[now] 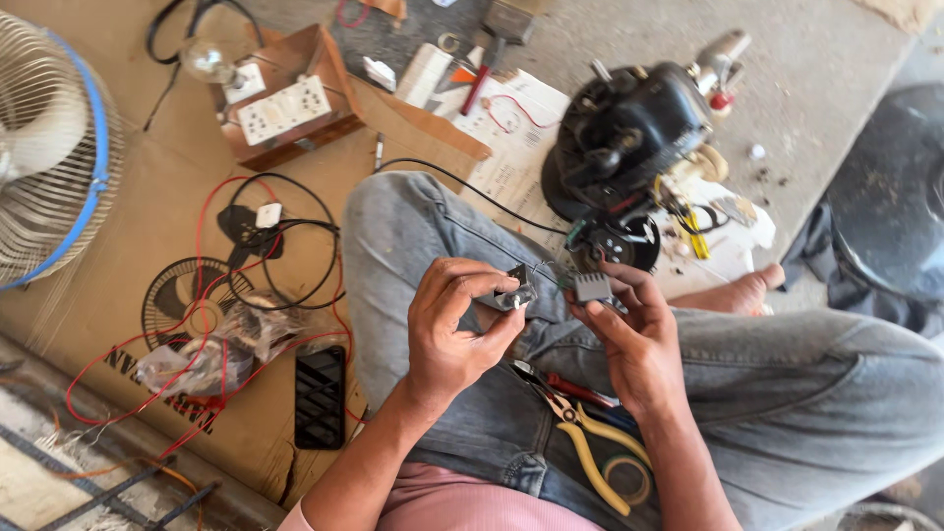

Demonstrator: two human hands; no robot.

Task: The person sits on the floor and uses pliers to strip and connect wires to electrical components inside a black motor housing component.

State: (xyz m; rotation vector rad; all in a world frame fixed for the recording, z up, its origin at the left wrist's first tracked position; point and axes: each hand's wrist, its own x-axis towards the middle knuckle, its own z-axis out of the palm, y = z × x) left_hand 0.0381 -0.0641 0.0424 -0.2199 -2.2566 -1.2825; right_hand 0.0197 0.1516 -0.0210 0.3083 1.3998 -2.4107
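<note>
Left hand (pixel 454 329) fingers curled, thumb and fingertips pinching a small dark switch part (pixel 514 290) at its top edge; part sits just past the fingertips, over the left knee. Right hand (pixel 629 339) grasping a small grey switch block (pixel 592 286) between thumb and index, block poking up above the fingertips. The two parts are near each other, not touching; thin wires run from them toward the motor, exact join too small to tell. Both hands hover above the jeans (pixel 787 383). On the lap below the hands: yellow-handled pliers (pixel 590 447), a red-handled tool (pixel 575 390) beside them, and a roll of tape (pixel 629 477) by the pliers' handles. Further out, just beyond the right hand, a black fan motor housing (pixel 624 138) lies on paper on the floor. Left of the knee, a black phone (pixel 321 396) on cardboard (pixel 147 216), red and black wires (pixel 285 256) looped nearby. Farther up, a wooden switchboard with sockets (pixel 285 108) and bulb (pixel 208 61). Far left, a fan guard (pixel 49 147).
</note>
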